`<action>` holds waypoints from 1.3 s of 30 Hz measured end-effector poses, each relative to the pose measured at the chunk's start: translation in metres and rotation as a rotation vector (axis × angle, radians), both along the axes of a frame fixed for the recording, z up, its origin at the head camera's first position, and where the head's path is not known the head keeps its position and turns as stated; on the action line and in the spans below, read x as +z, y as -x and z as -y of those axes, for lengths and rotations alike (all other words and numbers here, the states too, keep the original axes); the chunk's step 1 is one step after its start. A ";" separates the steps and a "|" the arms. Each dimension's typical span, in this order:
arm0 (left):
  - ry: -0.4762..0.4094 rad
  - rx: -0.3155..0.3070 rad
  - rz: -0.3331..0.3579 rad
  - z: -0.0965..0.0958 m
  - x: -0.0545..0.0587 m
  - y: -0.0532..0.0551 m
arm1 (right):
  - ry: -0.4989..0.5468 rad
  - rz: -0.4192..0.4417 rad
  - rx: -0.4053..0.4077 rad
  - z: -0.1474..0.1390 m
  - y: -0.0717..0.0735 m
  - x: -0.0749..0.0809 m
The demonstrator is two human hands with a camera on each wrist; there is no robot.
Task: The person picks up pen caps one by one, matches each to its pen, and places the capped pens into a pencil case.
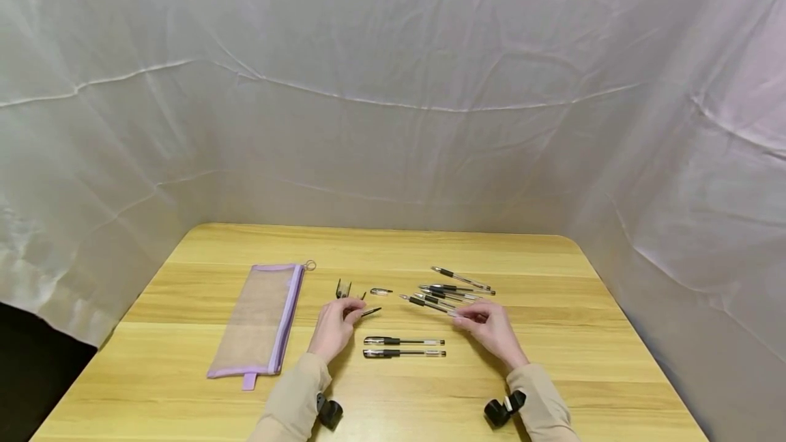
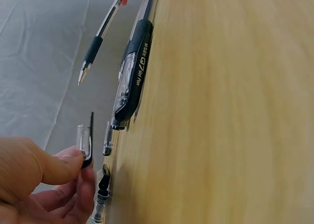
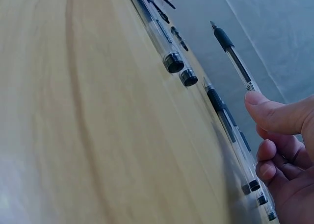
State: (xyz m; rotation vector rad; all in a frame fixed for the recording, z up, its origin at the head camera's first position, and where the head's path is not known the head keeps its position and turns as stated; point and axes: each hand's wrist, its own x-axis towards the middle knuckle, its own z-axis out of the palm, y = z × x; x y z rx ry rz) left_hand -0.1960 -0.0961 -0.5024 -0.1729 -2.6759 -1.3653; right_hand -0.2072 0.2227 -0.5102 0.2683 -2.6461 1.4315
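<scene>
My left hand (image 1: 334, 325) pinches a clear pen cap (image 2: 86, 145) with a black clip between thumb and fingers, its open end pointing away from the hand. Across from it, my right hand (image 1: 488, 333) grips an uncapped gel pen (image 3: 235, 60) near its back end, tip pointing left towards the cap. The cap and pen are apart. Several more uncapped pens (image 1: 457, 290) lie beyond and beside the right hand. Just past the left hand are a few loose caps (image 1: 343, 287), partly hidden by its fingers, and another cap (image 1: 381, 290) lies right of them.
Two capped gel pens (image 1: 404, 353) lie side by side on the wooden table (image 1: 430, 401), between the forearms. A mesh zip pouch (image 1: 258, 319) with purple edging lies flat at left. Pale fabric (image 1: 393, 155) hangs behind the table.
</scene>
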 end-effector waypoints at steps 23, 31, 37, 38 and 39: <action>-0.221 -0.007 -0.010 0.000 0.001 -0.004 | 0.041 0.074 0.062 0.013 -0.004 0.007; -0.295 0.006 0.016 -0.001 0.003 -0.003 | 0.015 0.101 0.064 0.016 -0.003 0.009; -0.303 0.003 0.010 -0.001 0.004 -0.003 | 0.026 0.075 0.101 0.017 -0.004 0.008; -0.303 0.002 0.010 -0.001 0.004 -0.003 | 0.027 0.068 0.107 0.016 -0.004 0.008; -0.303 0.002 0.010 -0.001 0.004 -0.003 | 0.028 0.060 0.114 0.016 -0.004 0.008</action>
